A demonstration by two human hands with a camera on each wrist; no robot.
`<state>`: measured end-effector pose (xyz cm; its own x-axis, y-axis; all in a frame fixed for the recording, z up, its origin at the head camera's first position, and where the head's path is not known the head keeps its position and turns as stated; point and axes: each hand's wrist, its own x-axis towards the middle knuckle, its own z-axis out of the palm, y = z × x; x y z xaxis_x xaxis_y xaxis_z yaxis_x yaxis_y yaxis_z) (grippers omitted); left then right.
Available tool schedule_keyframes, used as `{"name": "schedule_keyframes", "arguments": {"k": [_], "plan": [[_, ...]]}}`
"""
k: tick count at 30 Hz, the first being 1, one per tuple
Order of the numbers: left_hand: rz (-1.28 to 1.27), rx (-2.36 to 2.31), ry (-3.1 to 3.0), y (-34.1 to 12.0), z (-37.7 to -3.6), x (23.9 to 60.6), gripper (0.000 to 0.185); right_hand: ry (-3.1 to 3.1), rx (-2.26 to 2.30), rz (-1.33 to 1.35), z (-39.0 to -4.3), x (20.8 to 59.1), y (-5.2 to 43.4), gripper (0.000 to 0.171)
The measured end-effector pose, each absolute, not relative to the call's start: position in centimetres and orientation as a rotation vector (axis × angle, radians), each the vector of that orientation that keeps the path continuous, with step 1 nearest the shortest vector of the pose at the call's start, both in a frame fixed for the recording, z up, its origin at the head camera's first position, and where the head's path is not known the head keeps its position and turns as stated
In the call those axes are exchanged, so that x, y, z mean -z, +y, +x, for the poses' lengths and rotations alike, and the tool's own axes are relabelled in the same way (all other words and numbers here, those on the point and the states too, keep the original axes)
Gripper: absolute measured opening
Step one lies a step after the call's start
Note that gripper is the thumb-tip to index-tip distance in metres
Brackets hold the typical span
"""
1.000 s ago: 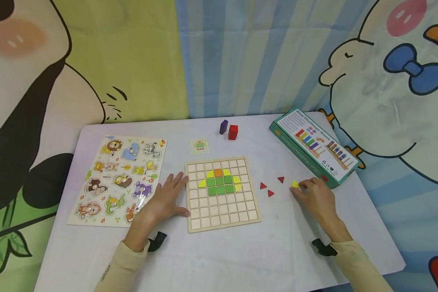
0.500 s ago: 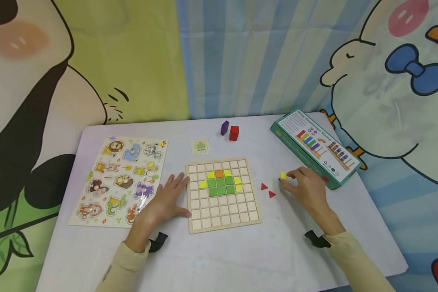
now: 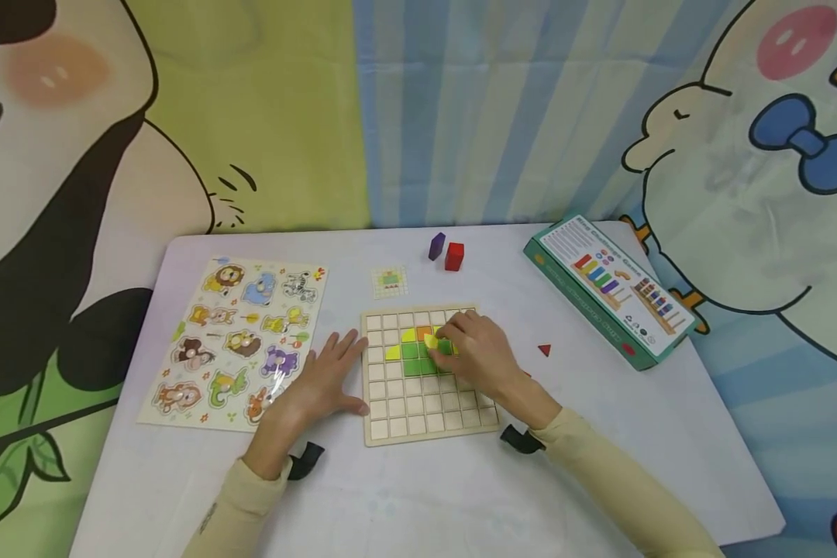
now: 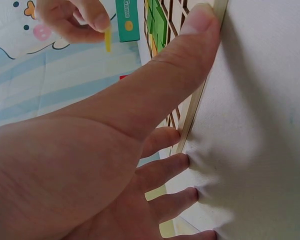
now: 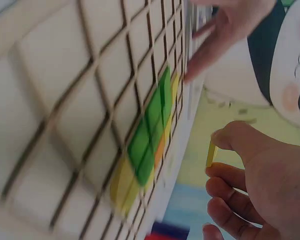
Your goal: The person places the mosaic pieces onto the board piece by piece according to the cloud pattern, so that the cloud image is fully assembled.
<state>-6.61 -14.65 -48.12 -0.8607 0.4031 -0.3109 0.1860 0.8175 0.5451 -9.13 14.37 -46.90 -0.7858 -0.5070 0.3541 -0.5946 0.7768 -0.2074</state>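
Observation:
My right hand [image 3: 484,356] pinches a small yellow tile [image 3: 430,341] between thumb and fingers, over the upper middle of a wooden grid board [image 3: 404,407]. In the right wrist view the held yellow tile [image 5: 211,152] is edge-on and apart from the board. Green square tiles [image 3: 415,366], an orange square tile [image 3: 424,333] and yellow tiles [image 3: 392,353] form a patch on the grid, partly hidden by my right hand. My left hand [image 3: 321,380] lies with fingers spread along the board's left edge. Its thumb [image 4: 197,22] rests on the frame in the left wrist view.
A small pattern card [image 3: 390,283] lies behind the board, with a purple block [image 3: 436,246] and a red block [image 3: 454,256] beyond it. To the left is an animal picture board [image 3: 233,341]. A green game box [image 3: 614,291] and a red triangle [image 3: 544,350] are at right.
My right hand has carried the yellow tile leftward from beside the green box, past the red triangles, to above the board. My left hand has stayed at the board's edge.

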Motion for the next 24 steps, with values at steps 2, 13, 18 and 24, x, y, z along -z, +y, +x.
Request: {"name": "schedule_keyframes", "arguments": {"k": [2,13,18,24], "plan": [[0.445,-0.708,2.586,-14.7,-6.6,48.2,0.115,-2.681,-0.458,0.923,-8.9,47.4,12.8,0.024],[0.453,-0.679,2.585,-14.6,-6.6,47.8,0.114,-2.740,-0.418,1.073,-8.0,49.6,9.6,0.027],[0.450,-0.681,2.594,-14.5,-6.6,47.9,0.114,-2.770,-0.371,1.078,-8.0,49.8,9.5,0.029],[0.442,-0.685,2.598,-14.4,-6.5,47.9,0.115,-2.782,-0.336,1.072,-8.0,49.9,9.5,0.030]]}}
